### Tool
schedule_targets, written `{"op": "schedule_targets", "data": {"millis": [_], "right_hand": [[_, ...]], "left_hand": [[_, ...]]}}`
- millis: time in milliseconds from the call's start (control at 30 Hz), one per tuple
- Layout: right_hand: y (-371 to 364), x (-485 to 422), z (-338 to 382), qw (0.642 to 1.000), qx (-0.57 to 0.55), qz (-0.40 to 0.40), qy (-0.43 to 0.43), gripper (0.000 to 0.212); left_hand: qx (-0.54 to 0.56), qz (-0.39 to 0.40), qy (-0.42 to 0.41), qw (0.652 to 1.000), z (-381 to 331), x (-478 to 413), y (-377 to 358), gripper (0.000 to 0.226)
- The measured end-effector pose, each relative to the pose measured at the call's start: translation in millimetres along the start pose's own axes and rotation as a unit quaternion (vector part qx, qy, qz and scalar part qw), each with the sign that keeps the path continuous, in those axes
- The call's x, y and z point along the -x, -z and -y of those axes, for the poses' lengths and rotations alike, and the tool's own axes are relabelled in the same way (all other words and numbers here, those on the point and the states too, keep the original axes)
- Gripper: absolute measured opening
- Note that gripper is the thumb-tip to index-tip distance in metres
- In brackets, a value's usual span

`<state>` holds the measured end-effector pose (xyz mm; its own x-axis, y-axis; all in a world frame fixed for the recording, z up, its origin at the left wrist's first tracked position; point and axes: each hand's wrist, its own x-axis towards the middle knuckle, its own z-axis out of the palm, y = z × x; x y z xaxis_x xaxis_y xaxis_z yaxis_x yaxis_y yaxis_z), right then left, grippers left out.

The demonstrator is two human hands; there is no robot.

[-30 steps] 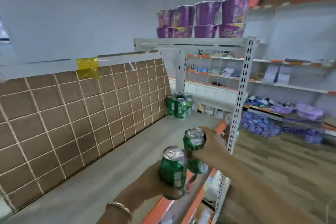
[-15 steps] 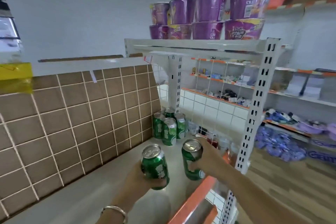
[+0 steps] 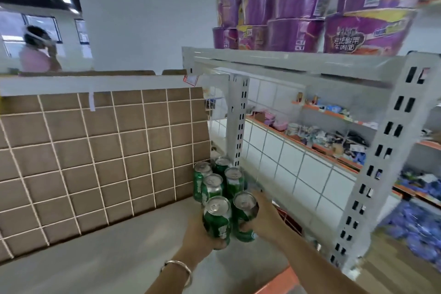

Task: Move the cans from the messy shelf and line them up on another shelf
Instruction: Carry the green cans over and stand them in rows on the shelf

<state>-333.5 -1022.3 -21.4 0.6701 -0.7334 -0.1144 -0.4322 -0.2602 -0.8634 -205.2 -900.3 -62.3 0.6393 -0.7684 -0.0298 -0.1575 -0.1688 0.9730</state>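
My left hand (image 3: 200, 231) grips a green can (image 3: 217, 219) with a silver top, held upright just above the grey shelf (image 3: 133, 241). Beside it, my right hand (image 3: 265, 217) grips a second green can (image 3: 245, 216), also upright. The two cans touch or nearly touch each other. Just beyond them, several more green cans (image 3: 216, 181) stand in a tight cluster at the shelf's far end, against the brown tiled panel (image 3: 95, 150) and the white upright post (image 3: 236, 122).
A white shelf (image 3: 298, 62) overhead carries stacked purple noodle cups (image 3: 310, 7). A perforated post (image 3: 379, 162) stands at the right front. Cluttered shelves and blue packets fill the right background. A person stands far left beyond the panel. An orange shelf edge (image 3: 276, 281) runs below.
Both hands carried their cans forward along the shelf, closing up to the cluster at the far end. The view moved nearer the shelf and the cans came closer together.
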Motion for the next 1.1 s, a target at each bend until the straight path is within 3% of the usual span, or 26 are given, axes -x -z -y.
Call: {"op": "schedule_targets", "data": {"millis": [133,300,467,567,667,733,833,933,967,1100], "right_hand": [[0.3,-50.3,-35.1,1.000,0.006,0.029,0.009,0.109],[16.2,-44.3,-2.3,0.995,0.010,0.079,0.062,0.124],[21.4,-48.6,2.3,0.992,-0.024,0.077,0.099,0.107],[17.2,-58.8,-10.3,0.991,-0.015,0.074,0.115,0.123],[3.7,-56.9,-7.8,0.996,-0.027,0.024,0.084,0.121],[-0.9,-50.3,-2.2,0.999,-0.025,-0.019,0.022,0.113],[-1.6,-42.6,-9.6,0.999,0.009,-0.021,-0.041,0.094],[-7.7,-21.4,-14.3,0.998,0.052,0.011,-0.032,0.034],[-10.5,-13.8,-14.4,0.998,0.054,0.017,-0.027,0.026],[-23.2,11.2,-7.9,0.999,0.018,0.007,-0.050,0.019]], "left_hand": [[0.037,-0.030,-0.014,0.999,-2.5,-10.5,-15.1,0.062],[0.090,-0.066,-0.030,0.993,-9.1,-16.4,-38.7,0.077],[0.034,-0.053,-0.017,0.998,4.9,-29.6,-39.1,0.095],[0.011,-0.052,0.007,0.999,2.8,-30.4,-39.1,0.098],[-0.028,-0.020,0.021,0.999,0.8,-23.3,-34.6,0.095],[-0.048,-0.007,0.036,0.998,-0.4,-17.8,-31.8,0.095],[-0.083,-0.019,0.067,0.994,2.3,-8.0,-26.6,0.082],[-0.116,0.001,0.096,0.989,6.0,12.5,-11.1,0.064],[-0.114,-0.002,0.107,0.988,7.8,18.6,-4.1,0.067],[-0.121,-0.046,0.107,0.986,14.6,47.6,29.5,0.061]]}}
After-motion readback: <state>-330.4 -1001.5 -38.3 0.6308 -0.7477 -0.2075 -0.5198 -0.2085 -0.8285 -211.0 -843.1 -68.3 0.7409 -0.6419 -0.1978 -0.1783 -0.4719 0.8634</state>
